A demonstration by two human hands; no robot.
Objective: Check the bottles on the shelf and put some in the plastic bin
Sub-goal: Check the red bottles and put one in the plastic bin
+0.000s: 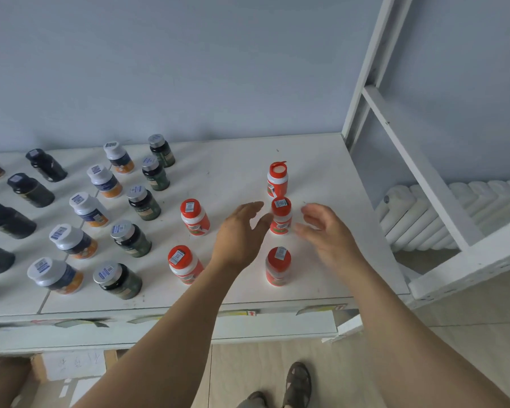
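A white shelf (321,160) fills the view, its flat top serving as the sorting surface, with a white metal upright frame (409,160) at its right end and a white radiator (424,213) behind that. No plastic bin shows anywhere in this view, so where the picked bottles will go cannot be told.

The bottles stand in rows by kind, probably so that each type can be checked in turn: dark bottles (30,189) at the far left, white-capped bottles with orange labels (89,210) next, then silver-capped dark green bottles (143,203), and red-capped bottles at the right. Most caps carry a barcode sticker facing up, handy for reading from above.

Both forearms reach over the shelf's front edge. The left hand (242,231) and right hand (324,228) flank the middle red-capped bottle (281,216), fingers loosely spread and holding nothing; the left thumb lies just beside or against the bottle, and contact cannot be told. The hands look placed to close on it from both sides.

Behind it stands a red bottle with its flip lid open (277,179), seemingly one already inspected. A sandalled foot (298,384) shows on the floor below.
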